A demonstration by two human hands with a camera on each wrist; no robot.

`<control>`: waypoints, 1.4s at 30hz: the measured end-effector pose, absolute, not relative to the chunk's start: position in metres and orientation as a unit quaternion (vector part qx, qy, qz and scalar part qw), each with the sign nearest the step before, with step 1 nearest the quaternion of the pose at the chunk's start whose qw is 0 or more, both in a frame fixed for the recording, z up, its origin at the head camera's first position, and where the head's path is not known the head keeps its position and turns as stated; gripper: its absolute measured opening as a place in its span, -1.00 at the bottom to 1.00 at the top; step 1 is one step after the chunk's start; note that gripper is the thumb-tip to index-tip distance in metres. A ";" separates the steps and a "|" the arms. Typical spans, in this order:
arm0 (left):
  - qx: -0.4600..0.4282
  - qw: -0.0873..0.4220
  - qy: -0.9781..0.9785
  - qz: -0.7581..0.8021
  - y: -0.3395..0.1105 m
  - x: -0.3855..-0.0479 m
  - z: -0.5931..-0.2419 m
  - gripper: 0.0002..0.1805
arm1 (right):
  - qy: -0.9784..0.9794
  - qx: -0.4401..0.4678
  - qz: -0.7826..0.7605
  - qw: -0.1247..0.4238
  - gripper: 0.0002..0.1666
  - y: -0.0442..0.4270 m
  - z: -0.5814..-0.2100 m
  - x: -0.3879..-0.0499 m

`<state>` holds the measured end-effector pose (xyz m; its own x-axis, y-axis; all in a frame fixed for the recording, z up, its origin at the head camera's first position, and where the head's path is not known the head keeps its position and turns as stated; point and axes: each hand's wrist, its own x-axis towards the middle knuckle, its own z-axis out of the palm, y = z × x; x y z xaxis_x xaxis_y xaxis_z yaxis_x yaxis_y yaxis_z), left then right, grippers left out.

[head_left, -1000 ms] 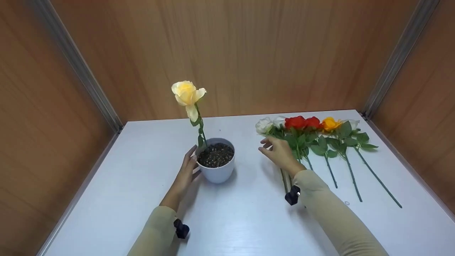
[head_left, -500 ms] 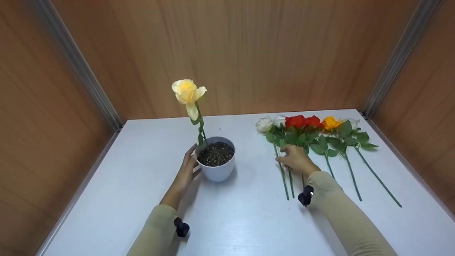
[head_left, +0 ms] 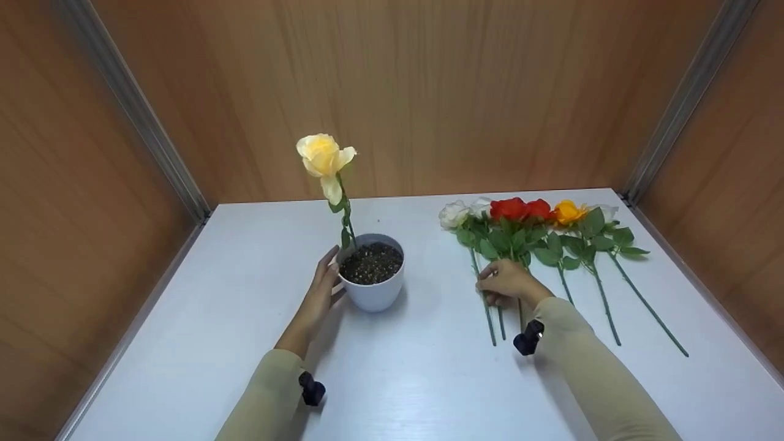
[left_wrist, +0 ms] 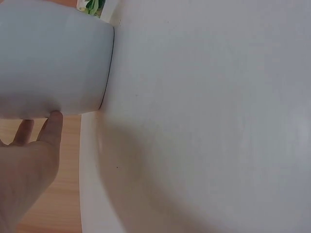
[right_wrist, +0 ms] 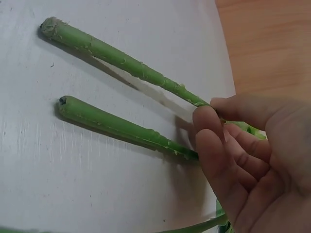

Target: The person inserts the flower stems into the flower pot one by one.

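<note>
On the white tabletop (head_left: 404, 380) we see the right grip (head_left: 511, 280) pinching the leftmost slim green rose stem (head_left: 489, 320), the left grip (head_left: 320, 286) loosely spread against the round pale-grey pot (head_left: 373, 299) of dark soil (head_left: 372, 263). We see a pale yellow rose (head_left: 322, 156) leaning left in that pot and, to the right, white, red and orange rose blooms (head_left: 509, 209) before a brown wood-grain wall (head_left: 441, 92)
</note>
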<state>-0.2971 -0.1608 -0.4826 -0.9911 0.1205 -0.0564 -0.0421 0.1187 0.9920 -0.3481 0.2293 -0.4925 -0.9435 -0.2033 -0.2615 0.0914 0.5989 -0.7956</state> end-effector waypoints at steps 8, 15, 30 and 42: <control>0.031 0.045 0.746 0.664 -0.162 -0.302 -0.493 -0.28 | 0.867 -0.041 -0.469 0.164 -0.64 0.227 -0.492 -0.346; 0.023 0.044 0.747 0.662 -0.160 -0.302 -0.491 -0.32 | 0.867 -0.042 -0.468 0.166 -0.63 0.228 -0.489 -0.348; 0.024 0.043 0.750 0.659 -0.161 -0.300 -0.490 -0.32 | 0.857 -0.056 -0.490 0.149 -0.62 0.224 -0.485 -0.344; 0.027 0.046 0.750 0.659 -0.162 -0.299 -0.491 -0.32 | 0.862 -0.044 -0.488 0.129 -0.56 0.223 -0.480 -0.343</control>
<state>-0.2994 -0.1616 -0.4914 -0.9944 0.1002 -0.0332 -0.0200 0.1298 0.9913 -0.3433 0.2226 -0.4803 -0.9630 -0.2014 -0.1792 0.0499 0.5203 -0.8526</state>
